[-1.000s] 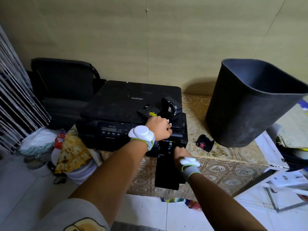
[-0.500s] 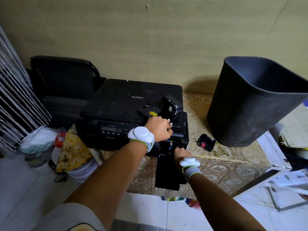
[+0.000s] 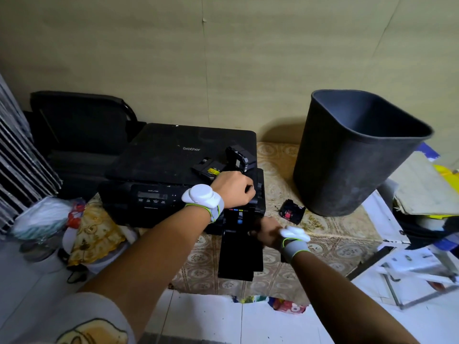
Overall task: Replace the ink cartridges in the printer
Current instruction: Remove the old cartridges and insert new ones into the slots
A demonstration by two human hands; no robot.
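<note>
The black printer (image 3: pixel 173 165) sits on a patterned tablecloth. My left hand (image 3: pixel 234 189) rests on its front right corner with the fingers curled over the top edge above the ink bay (image 3: pixel 238 214), where coloured tabs show. My right hand (image 3: pixel 267 230) is at the lower right of that bay, against the hinge of the open, hanging cover (image 3: pixel 239 254); its fingertips are hidden. A cartridge with a yellow label (image 3: pixel 211 170) lies on the printer lid beside an upright black cartridge (image 3: pixel 239 157). Another cartridge with a red patch (image 3: pixel 291 211) lies on the table.
A tall dark bin (image 3: pixel 347 155) stands on the table right of the printer. A black chair (image 3: pixel 82 125) is behind on the left, and bags and cloth (image 3: pixel 74 219) lie below it. Papers and a white frame (image 3: pixel 422 244) crowd the right side.
Both hands stay where they were, the left on the printer corner and the right at the ink bay. Only my view has shifted slightly.
</note>
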